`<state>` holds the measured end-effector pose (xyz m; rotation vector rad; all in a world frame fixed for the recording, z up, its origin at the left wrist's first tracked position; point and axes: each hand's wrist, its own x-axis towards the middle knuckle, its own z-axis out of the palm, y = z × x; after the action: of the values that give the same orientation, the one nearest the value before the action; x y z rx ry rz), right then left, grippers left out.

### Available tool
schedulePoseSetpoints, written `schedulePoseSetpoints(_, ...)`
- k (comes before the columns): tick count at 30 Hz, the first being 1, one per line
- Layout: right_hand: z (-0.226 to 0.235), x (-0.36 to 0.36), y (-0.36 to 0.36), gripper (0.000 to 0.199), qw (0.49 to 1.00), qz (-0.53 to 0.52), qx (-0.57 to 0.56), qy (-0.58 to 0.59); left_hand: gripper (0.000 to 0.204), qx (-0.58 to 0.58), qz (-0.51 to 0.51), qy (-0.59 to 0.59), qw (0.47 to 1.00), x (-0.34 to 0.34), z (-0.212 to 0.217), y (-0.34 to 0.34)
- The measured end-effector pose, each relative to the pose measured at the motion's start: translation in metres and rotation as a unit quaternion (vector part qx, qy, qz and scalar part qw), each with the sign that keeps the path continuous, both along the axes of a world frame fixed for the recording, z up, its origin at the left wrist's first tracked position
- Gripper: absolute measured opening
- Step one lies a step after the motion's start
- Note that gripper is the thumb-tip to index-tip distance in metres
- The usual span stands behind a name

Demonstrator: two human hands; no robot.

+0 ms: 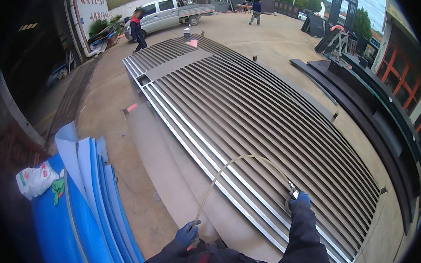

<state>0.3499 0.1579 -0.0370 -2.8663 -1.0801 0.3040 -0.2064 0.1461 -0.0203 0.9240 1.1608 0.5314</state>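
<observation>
Blue-gloved hands work outdoors: the left hand (186,234) grips a pale hose (227,167) arching to a small tool (292,189) clutched in the right hand (301,199), pressed on a large grey slatted metal panel (250,105) lying across a concrete yard (101,100). Blue sheets (88,206) lie left.

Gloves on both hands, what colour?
Blue, on the left hand and the right hand; the head view shows both clearly.

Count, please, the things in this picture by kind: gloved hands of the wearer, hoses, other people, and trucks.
Gloved hands: 2, left hand and right hand
Hose: 1
Other people: 2, one near, one far
Pickup truck: 1
Total: 6
</observation>
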Motion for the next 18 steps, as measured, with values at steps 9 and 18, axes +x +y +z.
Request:
schedulePoseSetpoints(9, 0.013, 0.003, -0.044, 0.065, 0.998, -0.041, 0.037, 0.011, 0.042, 0.014, -0.044, 0.039, 0.998, 0.003, 0.013, 0.003)
schedulePoseSetpoints(18, -0.022, 0.01, -0.021, 0.05, 0.999, 0.007, 0.034, 0.029, 0.038, 0.05, -0.013, 0.028, 0.998, 0.004, 0.0, 0.011)
